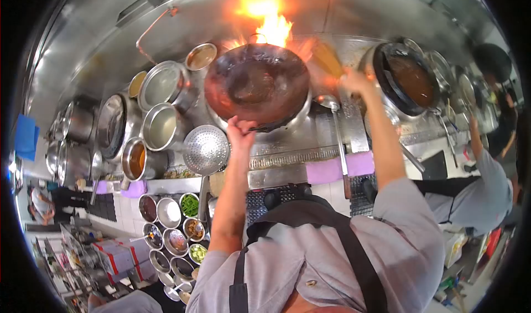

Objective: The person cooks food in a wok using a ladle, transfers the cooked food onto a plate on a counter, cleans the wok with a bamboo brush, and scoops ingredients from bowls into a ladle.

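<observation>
A large dark wok (257, 86) sits tilted over the burner, its inside wet and mostly bare. My left hand (241, 133) is closed at the near rim of the wok; the exact grip is partly hidden. To the right of the wok, my right hand (357, 83) holds a yellowish bamboo wok brush (327, 60), both smeared by motion. Behind the wok, tall orange flames (271, 28) rise from the burner. Below my right hand lies a long-handled ladle (338, 141), its bowl beside the wok. Left of my forearm is a round perforated strainer (206, 150).
Metal pots (160, 86) with liquid crowd the stove's left side. A second wok (412, 81) with brown liquid stands at right, near a co-worker's sleeve (489, 188). Several ingredient bowls (168, 212) stand lower left. Purple cloths (340, 168) lie along the front edge.
</observation>
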The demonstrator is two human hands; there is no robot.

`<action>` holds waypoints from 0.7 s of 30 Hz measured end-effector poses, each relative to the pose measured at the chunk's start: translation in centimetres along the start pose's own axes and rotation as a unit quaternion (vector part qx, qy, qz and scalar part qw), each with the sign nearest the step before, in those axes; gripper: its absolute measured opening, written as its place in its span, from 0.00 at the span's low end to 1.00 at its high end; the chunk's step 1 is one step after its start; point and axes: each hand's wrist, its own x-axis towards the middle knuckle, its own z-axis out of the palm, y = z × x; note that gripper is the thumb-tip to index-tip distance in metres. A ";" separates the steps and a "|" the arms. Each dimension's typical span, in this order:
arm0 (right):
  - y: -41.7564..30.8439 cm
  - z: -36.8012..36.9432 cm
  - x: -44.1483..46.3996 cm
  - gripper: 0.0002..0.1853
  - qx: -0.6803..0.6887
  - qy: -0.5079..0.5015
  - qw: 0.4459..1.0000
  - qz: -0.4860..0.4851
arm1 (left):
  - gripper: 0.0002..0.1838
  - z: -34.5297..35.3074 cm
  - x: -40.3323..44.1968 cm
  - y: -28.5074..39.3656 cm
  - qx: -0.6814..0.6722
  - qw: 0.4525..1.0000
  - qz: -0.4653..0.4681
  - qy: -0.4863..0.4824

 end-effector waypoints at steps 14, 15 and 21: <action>-1.6 16.7 -24.8 0.42 0.414 0.019 0.909 0.051 | 0.21 8.2 -13.6 12.5 0.229 0.955 0.088 -0.167; -5.9 13.6 -25.0 0.41 0.356 -0.004 0.933 0.050 | 0.21 8.6 -14.5 11.5 0.240 0.948 0.107 -0.177; -13.3 16.3 -12.5 0.43 0.294 -0.212 0.921 -0.143 | 0.18 9.6 -20.6 2.9 0.286 0.920 0.199 -0.178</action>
